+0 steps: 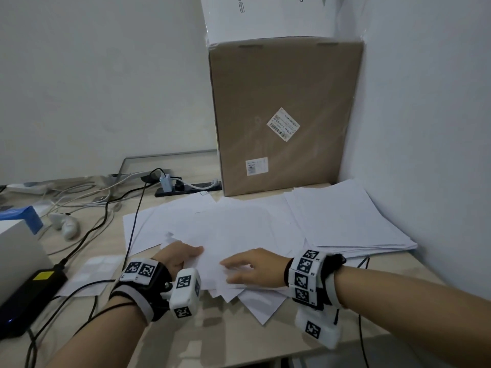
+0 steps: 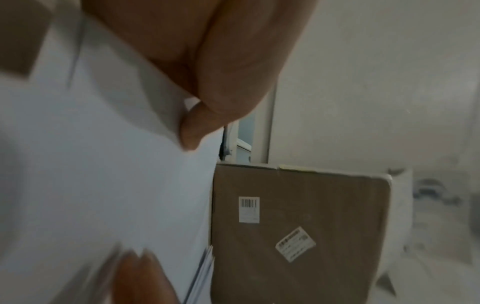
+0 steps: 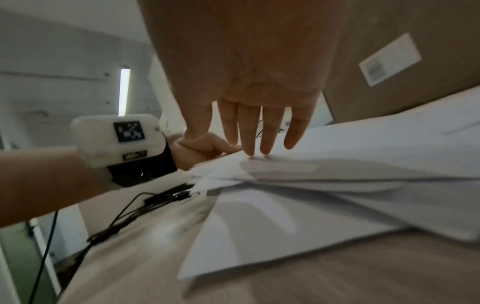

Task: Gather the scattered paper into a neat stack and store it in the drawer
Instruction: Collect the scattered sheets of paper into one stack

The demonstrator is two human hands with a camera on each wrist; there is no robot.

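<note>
Many white paper sheets (image 1: 239,224) lie fanned out across the wooden desk (image 1: 239,338), with a thicker pile (image 1: 350,221) at the right by the wall. My left hand (image 1: 192,253) pinches the left edge of the nearest sheets, thumb on top; the left wrist view shows the left hand (image 2: 192,125) closed on the paper (image 2: 103,164). My right hand (image 1: 233,265) lies flat on the same sheets. In the right wrist view the right hand's straight fingertips (image 3: 250,151) press on the paper (image 3: 337,164). No drawer is in view.
A tall cardboard box (image 1: 284,115) stands behind the paper with a white box (image 1: 265,14) on top. A power strip (image 1: 186,185), cables (image 1: 106,208), a black adapter (image 1: 32,290) and a blue box (image 1: 26,216) crowd the left side. A wall bounds the right.
</note>
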